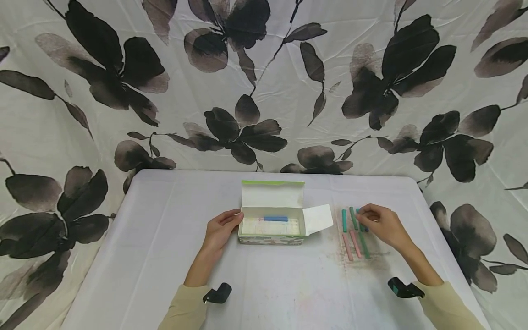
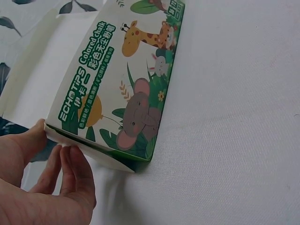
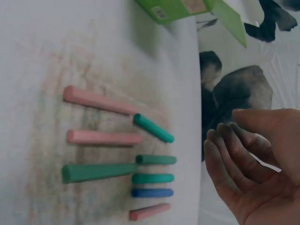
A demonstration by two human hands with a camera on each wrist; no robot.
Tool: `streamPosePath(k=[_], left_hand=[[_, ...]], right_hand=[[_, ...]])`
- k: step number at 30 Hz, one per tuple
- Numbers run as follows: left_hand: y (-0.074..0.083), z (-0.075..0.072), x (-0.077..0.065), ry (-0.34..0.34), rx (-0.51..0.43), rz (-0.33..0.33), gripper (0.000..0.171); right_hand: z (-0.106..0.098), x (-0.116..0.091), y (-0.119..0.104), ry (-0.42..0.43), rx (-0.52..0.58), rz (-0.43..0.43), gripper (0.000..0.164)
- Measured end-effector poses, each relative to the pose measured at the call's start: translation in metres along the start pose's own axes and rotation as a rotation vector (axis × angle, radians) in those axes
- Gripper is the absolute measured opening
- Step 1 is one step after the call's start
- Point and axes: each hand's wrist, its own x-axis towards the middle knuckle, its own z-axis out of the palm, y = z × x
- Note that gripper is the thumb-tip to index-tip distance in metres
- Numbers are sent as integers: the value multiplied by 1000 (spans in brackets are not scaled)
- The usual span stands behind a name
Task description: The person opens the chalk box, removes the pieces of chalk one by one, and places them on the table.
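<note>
The white and green chalk box point(image 1: 270, 240) stands with its lid raised and a side flap folded out to the right. Inside, a blue chalk stick point(image 1: 275, 219) lies on the stained white bottom. My left hand point(image 1: 218, 231) grips the box's left end, thumb at the top corner and fingers against the side flap. Over the loose chalks my right hand point(image 1: 381, 224) hovers, fingers loosely bent, with nothing between them in the right wrist view. Beneath it lie pink chalk sticks point(image 3: 103, 137), green chalk sticks point(image 3: 98, 172), teal chalk sticks point(image 3: 153, 178) and a blue stick point(image 3: 152, 192).
A white cloth covers the table point(image 1: 165, 229), with coloured chalk smudges point(image 1: 371, 266) around the loose sticks. The floral curtain point(image 1: 313, 91) hangs behind the far table edge. Each wrist wears a small black camera point(image 1: 218, 293).
</note>
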Motion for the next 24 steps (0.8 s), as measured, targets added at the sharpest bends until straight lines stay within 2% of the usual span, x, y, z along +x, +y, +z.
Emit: streamPosePath(k=[5,14,24], left_hand=[[1,0,0,-5,-11,-3,41],[-1,-1,2,-7,-11,-1,41],[-2,-1,1,4,-24,1,42]], right_hand=[[-1,9,-14,-20,29,-15,17],[7,24,-39,-35,81,-90,15],[30,41,-67,-60,119,-166,13]])
